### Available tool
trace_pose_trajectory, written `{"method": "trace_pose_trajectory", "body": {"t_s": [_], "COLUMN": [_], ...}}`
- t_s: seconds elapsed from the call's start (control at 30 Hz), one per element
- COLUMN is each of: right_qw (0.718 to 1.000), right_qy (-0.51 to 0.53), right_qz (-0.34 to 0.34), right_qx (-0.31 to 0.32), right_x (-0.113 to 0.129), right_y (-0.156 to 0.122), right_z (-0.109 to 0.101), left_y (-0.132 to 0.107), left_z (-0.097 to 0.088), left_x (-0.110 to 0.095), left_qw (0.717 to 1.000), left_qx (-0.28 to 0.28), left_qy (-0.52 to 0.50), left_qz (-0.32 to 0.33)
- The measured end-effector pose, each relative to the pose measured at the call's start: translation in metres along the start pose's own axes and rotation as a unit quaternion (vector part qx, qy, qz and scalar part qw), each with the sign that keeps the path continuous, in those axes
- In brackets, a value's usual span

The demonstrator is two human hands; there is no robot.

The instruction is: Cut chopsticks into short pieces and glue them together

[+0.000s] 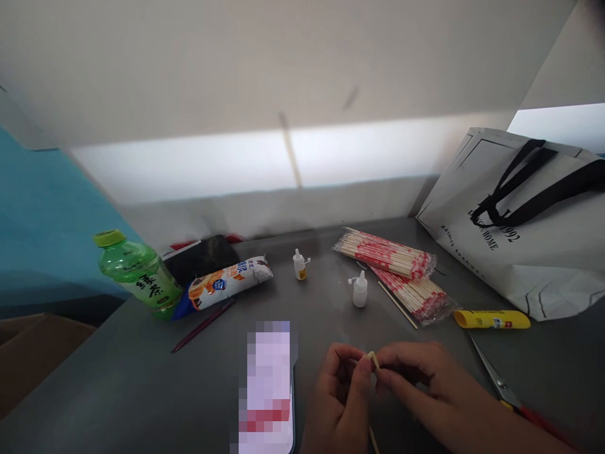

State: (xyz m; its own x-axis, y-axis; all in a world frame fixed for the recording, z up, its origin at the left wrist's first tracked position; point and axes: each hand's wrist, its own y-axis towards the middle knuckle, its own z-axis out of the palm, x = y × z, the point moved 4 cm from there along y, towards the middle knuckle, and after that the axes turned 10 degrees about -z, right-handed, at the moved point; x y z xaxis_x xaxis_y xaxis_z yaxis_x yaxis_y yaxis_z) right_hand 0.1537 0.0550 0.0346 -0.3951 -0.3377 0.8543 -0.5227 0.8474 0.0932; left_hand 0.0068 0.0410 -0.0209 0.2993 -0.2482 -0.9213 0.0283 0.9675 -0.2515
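Note:
A small pale wooden stick (373, 359), bent or joined at a sharp corner, is pinched between my two hands. My left hand (336, 394) is closed with thumb and forefinger on its left side. From the right, the thumb and forefinger of my right hand (418, 378) grip the other side. Whether it is one snapped stick or two pieces meeting cannot be made out. Below my hands, another thin stick (374, 439) lies partly hidden. A white glue bottle (360, 291) stands beyond them, and a loose stick (397, 305) lies to its right.
Two plastic-wrapped stick bundles (385, 253) overlap near the wall. A second small bottle (299, 265), a snack packet (227, 284), a pen (202, 326) and a green bottle (142, 274) are leftward. Nearby are a phone (267, 384), yellow tube (492, 319), scissors (501, 381) and white bag (534, 252).

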Motion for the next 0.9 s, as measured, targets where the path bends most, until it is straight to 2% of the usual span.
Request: {"method": "trace_pose_trajectory", "body": {"t_s": [0.33,0.63,0.9], "right_qw": [1.000,1.000,1.000], "right_qy": [0.007,0.012,0.017], "right_qz": [-0.017,-0.017,-0.019], "right_qx": [-0.013,-0.017,-0.013], "right_x": [-0.001,-0.002,-0.004], "right_y": [0.002,0.003,0.003], "right_z": [-0.001,-0.002,-0.001], "left_y": [0.007,0.004,0.007], "left_z": [-0.003,-0.002,-0.002], "left_x": [0.014,0.006,0.011], "left_qw": [1.000,1.000,1.000], "left_qx": [0.000,0.020,0.012], "left_qy": [-0.003,0.001,-0.014], "left_qz": [0.001,-0.008,0.002]}}
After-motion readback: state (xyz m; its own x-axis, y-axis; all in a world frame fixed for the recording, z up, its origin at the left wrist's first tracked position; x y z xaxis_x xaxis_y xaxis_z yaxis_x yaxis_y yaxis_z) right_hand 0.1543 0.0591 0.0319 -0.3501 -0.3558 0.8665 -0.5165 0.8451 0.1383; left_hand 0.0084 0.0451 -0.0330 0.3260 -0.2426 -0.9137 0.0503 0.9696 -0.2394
